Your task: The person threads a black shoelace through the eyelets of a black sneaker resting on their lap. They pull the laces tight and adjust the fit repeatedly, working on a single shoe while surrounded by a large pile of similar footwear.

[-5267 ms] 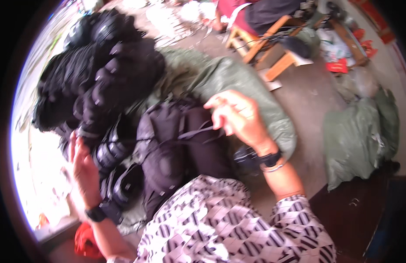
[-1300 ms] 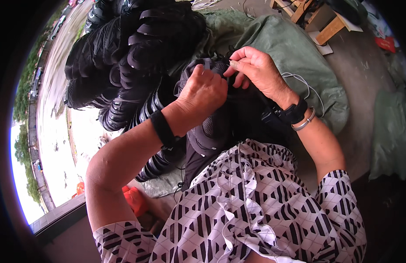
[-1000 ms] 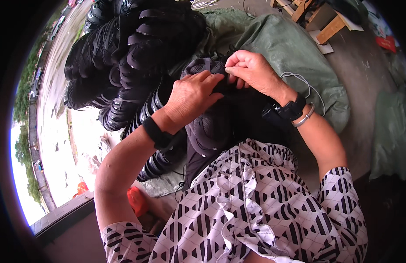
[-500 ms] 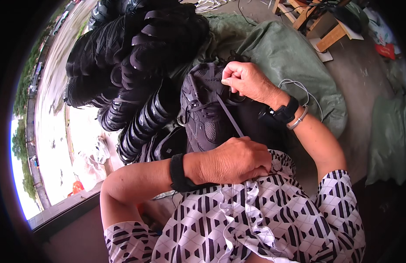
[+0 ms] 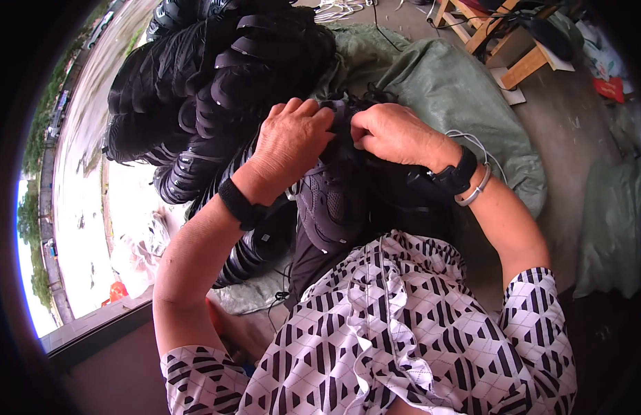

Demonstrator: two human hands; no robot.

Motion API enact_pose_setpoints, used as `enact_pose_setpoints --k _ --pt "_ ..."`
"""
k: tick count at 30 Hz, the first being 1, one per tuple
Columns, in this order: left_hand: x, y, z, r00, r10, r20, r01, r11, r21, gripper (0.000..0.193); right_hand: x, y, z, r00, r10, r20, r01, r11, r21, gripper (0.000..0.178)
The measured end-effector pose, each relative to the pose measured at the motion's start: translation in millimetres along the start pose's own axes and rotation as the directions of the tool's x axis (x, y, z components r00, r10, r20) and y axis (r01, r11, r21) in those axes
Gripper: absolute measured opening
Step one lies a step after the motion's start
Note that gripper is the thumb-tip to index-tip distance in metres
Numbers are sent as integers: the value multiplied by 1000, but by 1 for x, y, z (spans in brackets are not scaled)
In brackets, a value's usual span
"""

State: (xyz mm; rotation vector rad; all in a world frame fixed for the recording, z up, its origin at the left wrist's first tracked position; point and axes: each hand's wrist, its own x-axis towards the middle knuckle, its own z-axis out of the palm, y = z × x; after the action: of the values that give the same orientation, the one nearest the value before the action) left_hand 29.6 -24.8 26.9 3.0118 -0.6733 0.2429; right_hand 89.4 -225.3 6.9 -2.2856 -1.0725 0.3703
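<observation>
A dark grey lace-up sneaker [image 5: 328, 206] rests on my lap, its toe end toward me and its upper part mostly hidden by my hands. My left hand [image 5: 292, 138] is closed over the left side of the shoe's lacing area, fingertips curled out of sight. Opposite it, my right hand [image 5: 396, 135] is closed in a pinch beside the tongue. Whatever sits between the fingers of either hand is hidden, and the loose lace no longer shows clearly.
A big heap of black shoes [image 5: 223, 76] stands at the left, close to my left forearm. Green sacking [image 5: 465, 90] spreads beyond my right hand, with a thin pale cord [image 5: 483, 142] by my wrist. A wooden stand [image 5: 524, 69] is at the far right.
My left hand has gone from near my waist, at the end of a stretched shoelace, up and forward to the shoe's lacing. My right hand stays near the tongue, turned slightly downward.
</observation>
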Motion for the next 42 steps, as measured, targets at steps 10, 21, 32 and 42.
enact_pose_setpoints --k 10,21,32,42 --pt "-8 4 -2 978 -94 187 125 979 -162 8 -2 4 28 976 203 -83 -175 949 263 16" --pt "-16 8 5 972 -188 142 222 934 -281 16 -17 -4 44 940 306 -151 -221 884 413 13" --pt "-13 16 7 942 -312 121 334 899 -285 13 2 -11 8 989 148 21 -145 984 -100 14" --pt "-12 15 5 963 -198 184 237 947 -218 15 -12 -9 25 979 197 -59 -169 934 314 17"
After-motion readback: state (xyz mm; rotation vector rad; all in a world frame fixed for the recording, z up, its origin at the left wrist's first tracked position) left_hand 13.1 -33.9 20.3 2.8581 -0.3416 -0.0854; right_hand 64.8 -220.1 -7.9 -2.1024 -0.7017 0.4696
